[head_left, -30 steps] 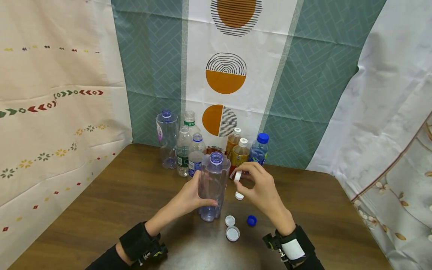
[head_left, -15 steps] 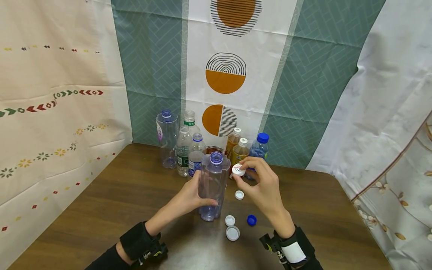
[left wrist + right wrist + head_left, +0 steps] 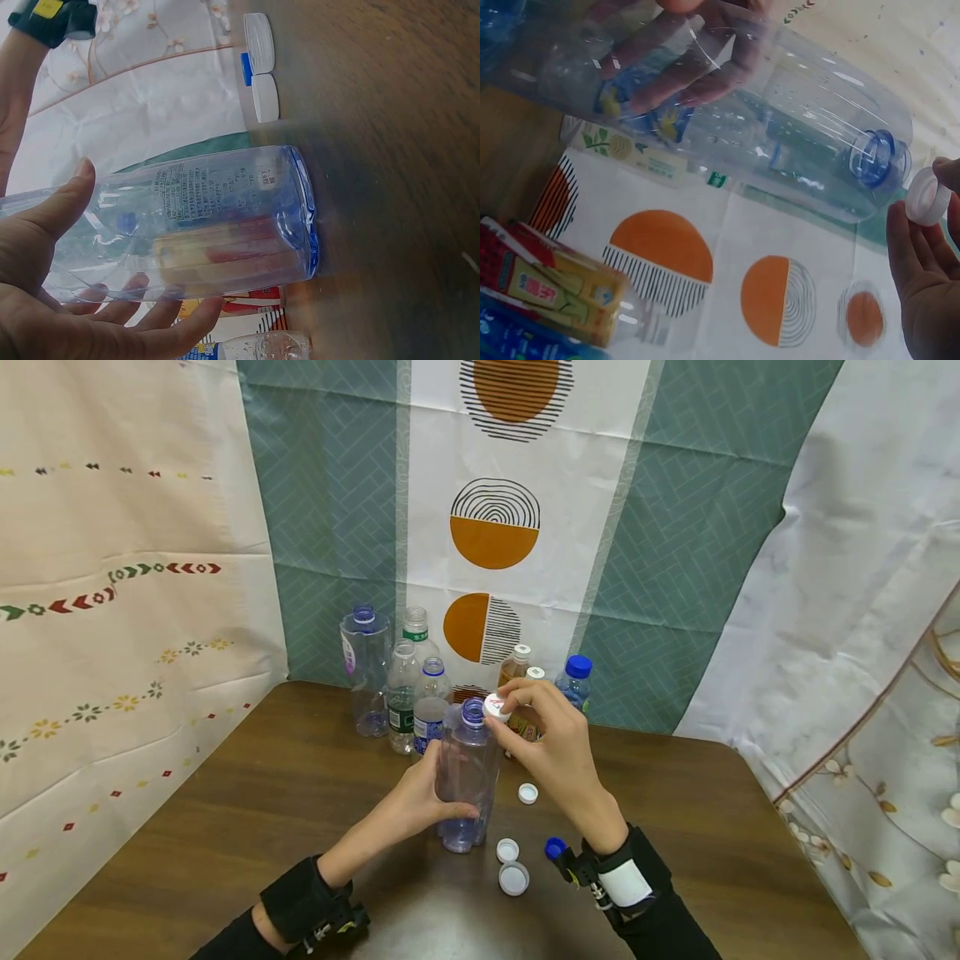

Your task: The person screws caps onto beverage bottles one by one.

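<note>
My left hand point(image 3: 426, 793) grips a large clear bluish plastic bottle point(image 3: 468, 777) around its side, thumb in front and fingers behind. The bottle stands upright on the table, its blue-rimmed mouth point(image 3: 881, 159) uncapped. Between thumb and fingers my right hand point(image 3: 551, 735) pinches a white bottle cap point(image 3: 495, 707) with red print on top. In the right wrist view this cap is tilted, its hollow underside facing the mouth, just beside the rim. Through the bottle wall in the left wrist view, the fingers point(image 3: 157, 311) show curled round the far side.
Behind on the left stand several uncapped empty bottles point(image 3: 402, 693). Capped tea bottles point(image 3: 514, 665) and a blue-capped bottle point(image 3: 576, 681) stand behind my right hand. Loose white caps point(image 3: 513, 878) and a blue cap point(image 3: 555, 847) lie on the wooden table point(image 3: 225, 827). Patterned cloth hangs around it.
My right hand has turned the white cap from edge-on to top up and carried it left to the bottle's mouth. The left hand keeps holding the bottle in place.
</note>
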`<action>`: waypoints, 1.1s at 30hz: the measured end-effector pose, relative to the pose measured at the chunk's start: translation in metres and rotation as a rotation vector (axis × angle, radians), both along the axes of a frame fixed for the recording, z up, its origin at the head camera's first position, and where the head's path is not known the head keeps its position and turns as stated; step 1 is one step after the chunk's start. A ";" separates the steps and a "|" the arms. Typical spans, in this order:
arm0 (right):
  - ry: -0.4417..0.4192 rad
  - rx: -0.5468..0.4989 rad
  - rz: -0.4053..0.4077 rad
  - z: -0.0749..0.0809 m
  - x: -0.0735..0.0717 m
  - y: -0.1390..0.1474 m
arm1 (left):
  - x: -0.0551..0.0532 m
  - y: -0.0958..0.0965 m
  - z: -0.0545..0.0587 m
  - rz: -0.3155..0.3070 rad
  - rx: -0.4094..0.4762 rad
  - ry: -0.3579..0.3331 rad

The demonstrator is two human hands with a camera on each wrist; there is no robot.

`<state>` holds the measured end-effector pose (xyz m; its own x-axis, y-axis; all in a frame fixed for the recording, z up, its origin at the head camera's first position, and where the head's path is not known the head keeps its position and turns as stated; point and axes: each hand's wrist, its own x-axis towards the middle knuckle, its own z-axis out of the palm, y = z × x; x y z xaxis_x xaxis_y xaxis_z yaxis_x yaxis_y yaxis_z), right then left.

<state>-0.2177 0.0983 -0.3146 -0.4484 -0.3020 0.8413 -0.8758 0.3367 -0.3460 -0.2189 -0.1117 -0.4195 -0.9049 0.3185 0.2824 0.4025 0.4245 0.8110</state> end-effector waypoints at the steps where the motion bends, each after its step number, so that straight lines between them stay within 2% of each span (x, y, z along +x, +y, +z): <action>1: -0.001 0.014 0.007 0.002 -0.002 -0.003 | 0.000 0.000 0.000 -0.002 0.001 0.001; 8: -0.024 0.096 0.028 0.009 -0.010 -0.013 | -0.001 -0.001 0.001 -0.009 0.003 -0.017; 14: -0.033 0.147 -0.004 0.008 -0.011 -0.014 | -0.001 -0.002 0.001 -0.025 0.006 -0.012; 19: -0.040 0.195 0.005 0.012 -0.012 -0.014 | -0.001 -0.002 0.000 -0.022 0.004 0.011; 24: -0.053 0.230 0.009 0.012 -0.012 -0.013 | 0.000 -0.001 -0.001 -0.023 0.015 0.001; 33: -0.016 0.266 0.023 0.014 -0.011 -0.011 | 0.001 -0.001 0.000 -0.025 0.010 0.002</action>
